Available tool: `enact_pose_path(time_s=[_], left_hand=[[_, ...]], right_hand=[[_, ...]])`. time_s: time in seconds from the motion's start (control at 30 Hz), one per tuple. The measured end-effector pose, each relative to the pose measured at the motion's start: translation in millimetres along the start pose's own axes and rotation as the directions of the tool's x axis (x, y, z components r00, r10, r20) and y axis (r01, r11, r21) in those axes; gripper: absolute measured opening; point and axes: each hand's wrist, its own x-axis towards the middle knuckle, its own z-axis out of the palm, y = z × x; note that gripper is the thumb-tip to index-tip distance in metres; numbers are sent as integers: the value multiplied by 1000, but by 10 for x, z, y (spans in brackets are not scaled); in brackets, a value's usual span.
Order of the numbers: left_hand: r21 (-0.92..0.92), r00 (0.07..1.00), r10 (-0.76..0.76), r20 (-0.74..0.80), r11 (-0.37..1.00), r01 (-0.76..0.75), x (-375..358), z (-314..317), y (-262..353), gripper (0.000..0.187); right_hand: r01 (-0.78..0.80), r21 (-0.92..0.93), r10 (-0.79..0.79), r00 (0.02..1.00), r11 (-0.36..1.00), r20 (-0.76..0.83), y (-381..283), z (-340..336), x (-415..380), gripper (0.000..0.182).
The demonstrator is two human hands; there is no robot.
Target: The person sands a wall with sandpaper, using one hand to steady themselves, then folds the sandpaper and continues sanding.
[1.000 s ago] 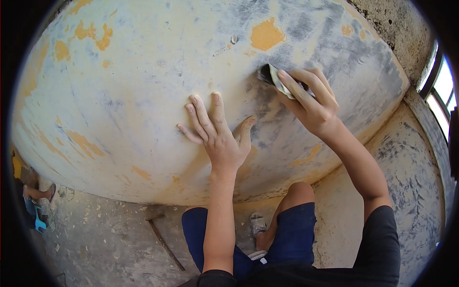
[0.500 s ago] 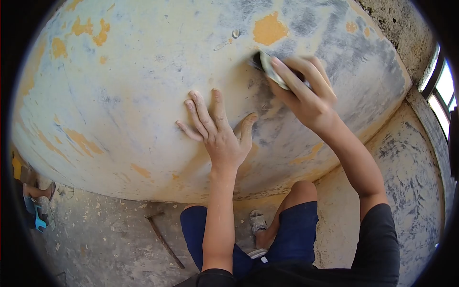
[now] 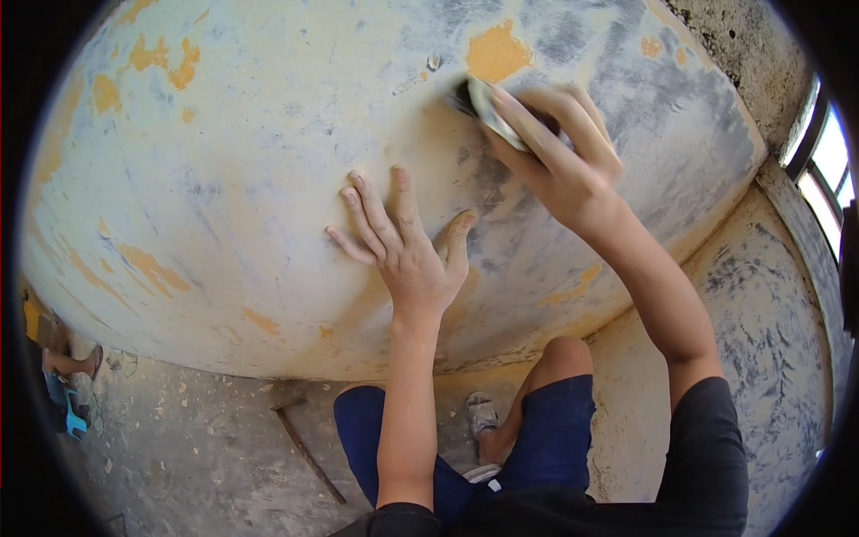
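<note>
A large curved surface (image 3: 268, 161), patchy with cream, grey and orange, fills most of the view. My left hand (image 3: 412, 255) lies flat on it near the middle, fingers spread, their tips pale with dust. Up and to the right, my right hand (image 3: 568, 157) is wrapped around a sanding block (image 3: 488, 109), with a dark pad and a pale sheet along its side. The block is pressed against the surface just below an orange patch (image 3: 499, 54). It is blurred by motion, and its underside is hidden.
A hammer (image 3: 306, 452) lies on the grey floor (image 3: 197, 438) below the surface. At the far left are another person's foot (image 3: 89, 361) and a blue plastic stool (image 3: 75, 416). A rough wall (image 3: 752, 54) and a barred window (image 3: 828, 161) stand on the right.
My right hand has slid the sanding block a little up and left along the surface. My left hand stays in the same spot; the whole view has shifted slightly.
</note>
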Motion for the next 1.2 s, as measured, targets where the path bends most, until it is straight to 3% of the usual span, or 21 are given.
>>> enact_pose_path(time_s=[0.03,0.13,0.37,0.43,0.57,0.63,0.8,0.9,1.03,1.2], left_hand=[[6,1000,1,-15,1000,0,-2,12,-4,92],[46,998,-5,64,999,2,15,-49,18,102],[58,998,17,62,998,-21,18,-34,-43,102],[8,1000,6,-1,1000,-6,2,-6,-18,91],[7,1000,-4,1,1000,4,-11,-29,13,92],[38,997,-10,77,999,7,21,-60,14,103],[30,999,-4,43,1000,3,0,-22,-4,97],[13,1000,-5,11,1000,5,0,-5,-15,93],[48,997,-3,71,999,-1,12,-41,2,102],[51,998,7,67,999,-11,18,-39,-11,102]], right_hand=[[66,24,-64,996,998,-60,23,137,194,55],[67,30,-61,984,997,-170,1,423,563,56],[-53,-60,52,998,997,-21,-51,-78,-198,61],[-37,-52,34,998,998,-46,-32,-34,-148,62],[41,-13,-43,984,999,-176,30,448,564,46],[82,-39,-89,956,996,-279,54,530,662,39],[-48,-60,46,999,997,-28,-68,-92,-205,58],[-67,-61,66,998,996,-15,-90,-118,-180,56],[58,2,-56,973,998,-225,29,416,513,57],[1,-20,-5,985,1000,-171,-22,194,226,57]])
